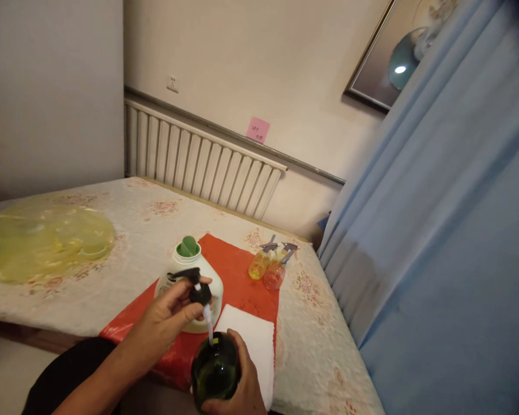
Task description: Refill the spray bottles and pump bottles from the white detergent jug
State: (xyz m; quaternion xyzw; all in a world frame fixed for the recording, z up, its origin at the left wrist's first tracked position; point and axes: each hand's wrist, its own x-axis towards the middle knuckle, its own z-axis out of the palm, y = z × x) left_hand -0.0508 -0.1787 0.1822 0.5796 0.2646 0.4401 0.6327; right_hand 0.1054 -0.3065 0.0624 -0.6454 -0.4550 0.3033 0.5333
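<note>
The left hand (168, 314) pinches the black plastic pump head (194, 285), thumb and fingers clenched round its collar, with the white dip tube (208, 327) slanting down from it into the neck of the dark green translucent round bottle (215, 369). The right hand (242, 383) wraps the side and base of that bottle, its grip grasping it firmly at the near edge of the worktop (320, 323), which wears a pale floral cloth.

Taking the green bottle as landmark: just behind it stands a white plastic jug with a green cap (190, 276), partly hidden by the left hand. Under and behind the bottle spreads a red glossy mat (237, 271), and just to the right of the bottle a white folded paper towel (253, 340) lies on that mat. Farther behind and to the right lie 2 small spray bottles with grey triggers, 1 yellow (259, 264) and 1 orange-pink (275, 274), touching each other at the mat's far edge. Well away to the left rests a crumpled yellow translucent plastic bag (38, 239). Beyond the worktop a white ribbed radiator (199, 167) runs along the wall, with a pink sticky note (258, 129) above it; a blue curtain (436, 230) hangs on the right.
</note>
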